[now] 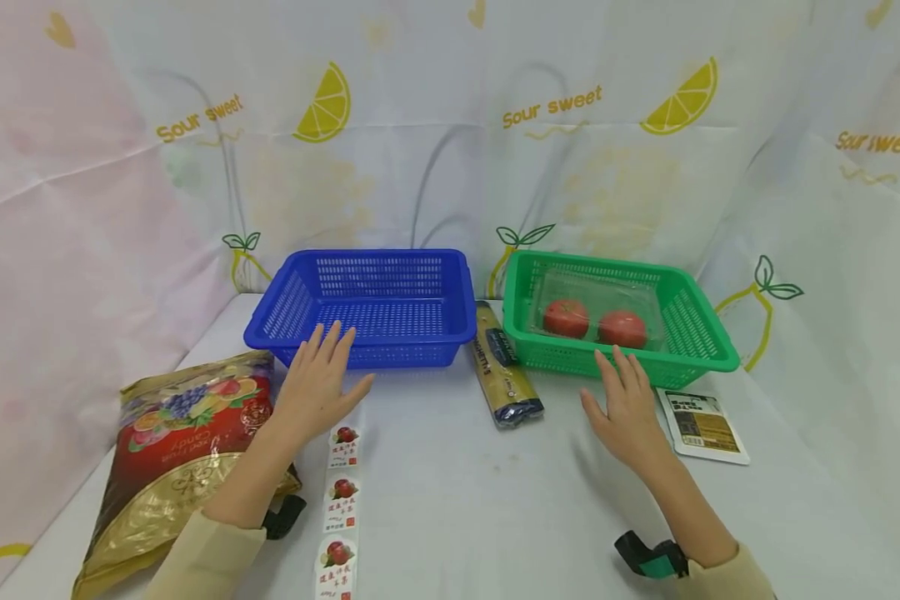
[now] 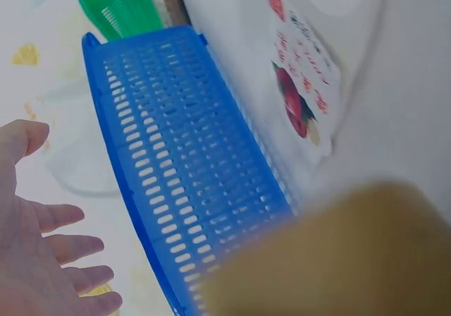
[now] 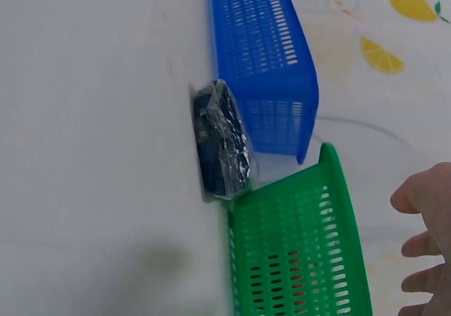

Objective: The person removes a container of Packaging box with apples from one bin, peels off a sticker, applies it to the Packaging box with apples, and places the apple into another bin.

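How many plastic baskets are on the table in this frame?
2. The blue basket sits left of centre, just beyond the left hand; the green basket sits to its right, beyond the right hand, holding a clear pack of tomatoes. None appear hidden.

Snack bag (image 1: 176, 450), sticker strip (image 1: 341, 500), spaghetti pack (image 1: 504, 367), small packet (image 1: 702, 425)
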### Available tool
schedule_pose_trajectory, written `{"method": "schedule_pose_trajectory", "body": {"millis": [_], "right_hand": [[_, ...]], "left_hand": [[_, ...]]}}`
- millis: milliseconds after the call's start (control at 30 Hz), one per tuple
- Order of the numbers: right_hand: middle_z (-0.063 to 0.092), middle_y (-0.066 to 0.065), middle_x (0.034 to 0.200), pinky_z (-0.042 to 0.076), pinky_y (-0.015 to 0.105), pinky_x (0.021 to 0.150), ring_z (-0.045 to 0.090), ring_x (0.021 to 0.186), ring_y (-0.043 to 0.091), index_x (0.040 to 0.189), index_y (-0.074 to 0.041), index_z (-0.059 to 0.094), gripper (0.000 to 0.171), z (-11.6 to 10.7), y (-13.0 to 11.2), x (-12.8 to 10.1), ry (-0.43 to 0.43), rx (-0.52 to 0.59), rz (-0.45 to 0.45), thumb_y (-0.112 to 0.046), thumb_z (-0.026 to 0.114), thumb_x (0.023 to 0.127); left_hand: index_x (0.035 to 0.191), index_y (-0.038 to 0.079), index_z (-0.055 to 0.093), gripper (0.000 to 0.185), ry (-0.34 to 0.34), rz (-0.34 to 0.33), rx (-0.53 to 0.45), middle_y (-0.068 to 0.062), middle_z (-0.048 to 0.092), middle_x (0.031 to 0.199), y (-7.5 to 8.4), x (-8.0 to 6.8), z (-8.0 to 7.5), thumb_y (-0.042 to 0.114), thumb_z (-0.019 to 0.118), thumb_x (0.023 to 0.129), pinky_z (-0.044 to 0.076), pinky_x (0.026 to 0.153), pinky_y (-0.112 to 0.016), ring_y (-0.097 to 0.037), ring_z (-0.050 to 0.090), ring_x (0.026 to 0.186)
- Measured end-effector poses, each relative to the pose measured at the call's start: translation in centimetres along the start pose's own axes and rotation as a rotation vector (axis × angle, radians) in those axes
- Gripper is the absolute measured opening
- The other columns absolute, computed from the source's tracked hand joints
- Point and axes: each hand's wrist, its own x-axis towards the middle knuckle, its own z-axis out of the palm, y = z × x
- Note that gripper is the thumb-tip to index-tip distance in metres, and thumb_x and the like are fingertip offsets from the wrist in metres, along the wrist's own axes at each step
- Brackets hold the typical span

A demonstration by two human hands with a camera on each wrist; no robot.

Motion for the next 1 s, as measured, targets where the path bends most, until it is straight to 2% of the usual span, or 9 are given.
{"method": "schedule_pose_trajectory", "body": {"millis": [233, 533, 1000], "right_hand": [[0.029, 0.030, 0.138, 0.025, 0.061, 0.096, 0.026, 0.124, 0.047, 0.133, 0.010, 0.037, 0.053, 0.0, 0.0, 0.5, -0.006, 0.008, 0.024, -0.012, 0.057, 0.088], [0.026, 0.030, 0.140, 0.026, 0.060, 0.096, 0.026, 0.125, 0.047, 0.135, 0.009, 0.033, 0.053, -0.6, 0.3, 0.9, -0.068, 0.019, 0.078, -0.016, 0.052, 0.092], [0.029, 0.030, 0.138, 0.028, 0.061, 0.094, 0.029, 0.123, 0.046, 0.131, 0.010, 0.038, 0.048, -0.9, 1.2, 1.3, -0.028, 0.058, 0.049, -0.013, 0.053, 0.091]], "left_hand": [[0.142, 0.000, 0.027, 0.071, 0.006, 0.028, -0.003, -0.024, 0.019, 0.147, 0.9, 1.3, -0.1, 0.043, 0.051, 0.090, 0.010, 0.107, -0.054, -0.040, 0.010, 0.135], [0.143, 0.002, 0.026, 0.069, -0.018, 0.029, -0.027, -0.022, 0.016, 0.148, 2.8, 3.1, 0.0, 0.042, 0.049, 0.092, 0.010, 0.107, -0.053, -0.038, 0.007, 0.136], [0.141, 0.002, 0.031, 0.064, -0.025, 0.074, -0.024, -0.021, 0.023, 0.146, 5.5, 6.0, 0.8, 0.041, 0.047, 0.093, 0.013, 0.107, -0.051, -0.037, 0.014, 0.135]]}}
